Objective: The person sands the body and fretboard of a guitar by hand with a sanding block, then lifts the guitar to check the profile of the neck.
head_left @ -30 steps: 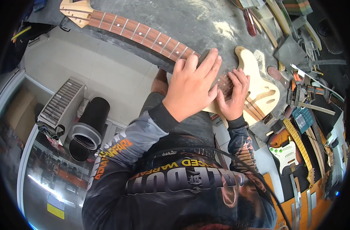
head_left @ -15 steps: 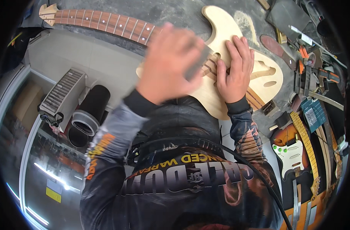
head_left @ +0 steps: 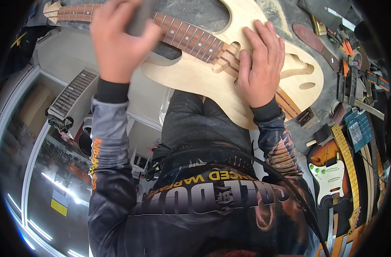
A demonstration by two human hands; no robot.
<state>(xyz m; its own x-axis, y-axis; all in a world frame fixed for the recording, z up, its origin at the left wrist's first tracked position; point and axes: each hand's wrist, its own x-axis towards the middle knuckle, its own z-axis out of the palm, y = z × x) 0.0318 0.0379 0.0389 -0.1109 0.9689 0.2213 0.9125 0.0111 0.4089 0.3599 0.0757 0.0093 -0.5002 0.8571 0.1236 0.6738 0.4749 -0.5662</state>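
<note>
An unfinished pale wood guitar body [head_left: 204, 79] lies across the bench in front of me. Its neck [head_left: 189, 35], with a dark brown fretboard and white dot inlays, stretches off to the far left and ends in a bare headstock [head_left: 52, 12]. My left hand [head_left: 120, 45] is over the middle of the neck, closed around a dark grey block [head_left: 140, 18] that is smeared by motion. Whether the block touches the frets is hard to tell. My right hand [head_left: 262, 66] rests open on the body beside the neck joint, fingers stretched out.
Right of the body lie a dark red strip-shaped tool [head_left: 315, 45] and a clutter of hand tools [head_left: 353, 64]. Lower right is a sunburst guitar [head_left: 328, 171] with a white pickguard. A grey vented unit [head_left: 73, 94] and a glass case [head_left: 54, 184] stand at left.
My left hand has swept left along the neck from the body end, carrying the block. My right hand stays on the body. The guitar appears slightly shifted in view.
</note>
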